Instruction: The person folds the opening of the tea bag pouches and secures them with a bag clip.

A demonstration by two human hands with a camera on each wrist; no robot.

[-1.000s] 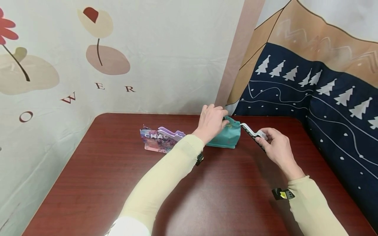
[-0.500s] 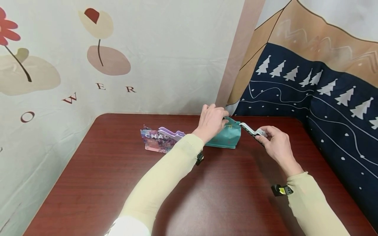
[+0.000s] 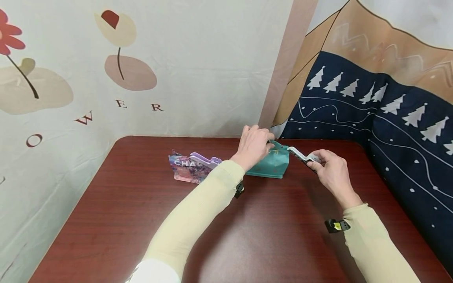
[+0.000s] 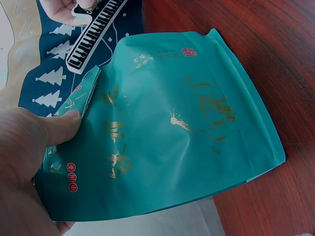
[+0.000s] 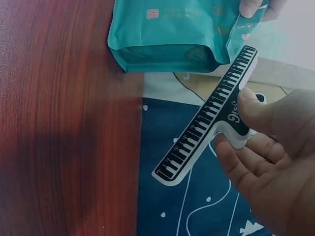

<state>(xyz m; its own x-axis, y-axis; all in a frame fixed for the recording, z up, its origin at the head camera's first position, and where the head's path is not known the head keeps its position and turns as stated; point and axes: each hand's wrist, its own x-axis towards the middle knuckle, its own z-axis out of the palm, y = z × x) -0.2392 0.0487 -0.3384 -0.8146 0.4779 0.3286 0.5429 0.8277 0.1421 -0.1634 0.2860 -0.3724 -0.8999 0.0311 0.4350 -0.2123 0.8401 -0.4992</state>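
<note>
My left hand pinches the folded-over top of a teal pouch, which stands near the far edge of the table. In the left wrist view, gold and red print shows on the pouch, and the thumb presses on the fold. My right hand holds a long clip by its handle, between thumb and fingers. Its bar carries a black-and-white piano-key pattern. In the right wrist view the bar's far end is close to the folded corner of the pouch; whether they touch I cannot tell.
Left of the teal pouch stands a smaller multicoloured pouch with a purple clip across its top, partly hidden by my left forearm. Printed cloths, one pale and one navy, hang behind and to the right of the brown table.
My right hand has shifted slightly up and away with the clip. The left hand keeps its grip on the teal pouch, nearly still.
</note>
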